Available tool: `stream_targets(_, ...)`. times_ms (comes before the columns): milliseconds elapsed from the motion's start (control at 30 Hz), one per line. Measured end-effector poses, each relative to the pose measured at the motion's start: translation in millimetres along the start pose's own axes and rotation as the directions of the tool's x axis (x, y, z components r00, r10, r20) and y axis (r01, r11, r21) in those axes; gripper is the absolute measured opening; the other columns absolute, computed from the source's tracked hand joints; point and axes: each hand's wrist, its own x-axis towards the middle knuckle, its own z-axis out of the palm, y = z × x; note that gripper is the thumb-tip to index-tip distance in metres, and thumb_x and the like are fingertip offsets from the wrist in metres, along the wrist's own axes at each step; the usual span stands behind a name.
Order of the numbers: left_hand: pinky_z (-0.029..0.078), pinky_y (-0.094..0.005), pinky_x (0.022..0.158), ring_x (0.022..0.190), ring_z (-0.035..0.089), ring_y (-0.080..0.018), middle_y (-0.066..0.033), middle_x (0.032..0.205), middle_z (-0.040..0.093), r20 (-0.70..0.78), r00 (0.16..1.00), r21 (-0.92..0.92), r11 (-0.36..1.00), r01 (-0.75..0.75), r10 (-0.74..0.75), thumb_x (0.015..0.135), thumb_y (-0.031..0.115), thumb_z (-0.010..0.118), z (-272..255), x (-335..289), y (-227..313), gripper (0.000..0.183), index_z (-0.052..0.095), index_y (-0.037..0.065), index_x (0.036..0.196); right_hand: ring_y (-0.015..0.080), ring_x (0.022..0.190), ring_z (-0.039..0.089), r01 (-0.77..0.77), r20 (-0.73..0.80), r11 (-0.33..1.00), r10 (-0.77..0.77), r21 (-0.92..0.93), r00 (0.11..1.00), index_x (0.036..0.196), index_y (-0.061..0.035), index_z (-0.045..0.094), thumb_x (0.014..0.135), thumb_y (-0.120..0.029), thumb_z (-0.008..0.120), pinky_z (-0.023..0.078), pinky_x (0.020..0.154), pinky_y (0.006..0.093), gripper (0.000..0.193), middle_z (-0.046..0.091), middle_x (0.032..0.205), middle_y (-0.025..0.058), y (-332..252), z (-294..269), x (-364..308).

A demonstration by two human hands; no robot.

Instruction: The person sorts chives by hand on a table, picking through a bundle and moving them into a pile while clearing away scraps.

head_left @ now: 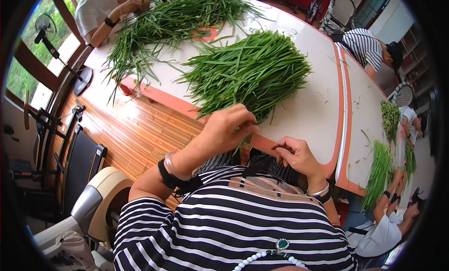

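A thick heap of long, flat green garlic chives (252,69) lies on the white table with an orange border (304,116). My left hand (232,122) is over the table's near edge, just in front of the heap. Its fingers are curled in, and anything between them is hidden; a few green leaf tips show just below it. Lower and to the right, my right hand (298,155) is held in front of my body by the table edge. Its thumb and forefinger are pressed together, with whatever they may pinch too small to make out.
Another loose pile of chives (173,27) spreads across the far left, where a person in white (100,13) works. A second table (360,126) adjoins on the right, with chive bunches (380,170) and more people. A treadmill (82,168) and a pedestal fan (47,27) stand left.
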Motion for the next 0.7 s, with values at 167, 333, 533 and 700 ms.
stream_targets(167,0.047,-0.0289,0.058,0.066,0.060,-0.0148,-0.0077,0.076,0.061,0.372,0.900,-0.329,0.875,0.355,-0.225,0.090,0.008,0.069,49,1,33,0.009,0.064,0.001,0.092,0.0093,0.062,0.057,0.303,-0.090,0.949,-0.311,-0.087,0.946,0.089,0.0017,0.064,0.088,-0.003,0.067,0.045,0.057,0.0240,0.006,0.064,0.071,0.0040,1,-9,-5)
stream_targets(333,0.046,-0.0225,0.051,0.059,0.060,-0.0149,-0.0098,0.078,0.066,0.725,0.549,-0.518,0.196,0.833,-0.415,0.107,0.036,0.035,87,3,11,0.041,0.058,0.002,0.100,0.0175,0.061,0.065,0.437,-0.085,0.900,-0.436,-0.013,0.896,0.083,0.0019,0.060,0.085,-0.005,0.068,0.049,0.059,0.0304,0.011,0.064,0.071,0.0116,-6,-19,-20)
stream_targets(533,0.053,-0.0300,0.062,0.076,0.065,-0.0214,-0.0132,0.093,0.067,0.804,0.522,-0.500,0.152,0.852,-0.284,0.106,0.045,0.028,107,17,10,0.054,0.056,-0.001,0.117,0.0280,0.071,0.066,0.413,-0.080,0.873,-0.445,-0.260,0.892,0.086,-0.0043,0.062,0.084,-0.013,0.068,0.051,0.064,0.0365,0.011,0.065,0.079,0.0100,0,-31,-33)
stream_targets(700,0.056,-0.0345,0.069,0.087,0.068,-0.0276,-0.0166,0.107,0.065,0.847,0.492,-0.522,-0.136,0.842,-0.202,0.105,0.031,0.037,114,10,1,0.041,0.053,-0.004,0.119,0.0300,0.079,0.066,0.469,-0.092,0.692,-0.607,-0.548,0.789,0.089,-0.0065,0.062,0.082,-0.014,0.067,0.053,0.067,0.0390,0.012,0.065,0.087,0.0089,20,-31,-32)
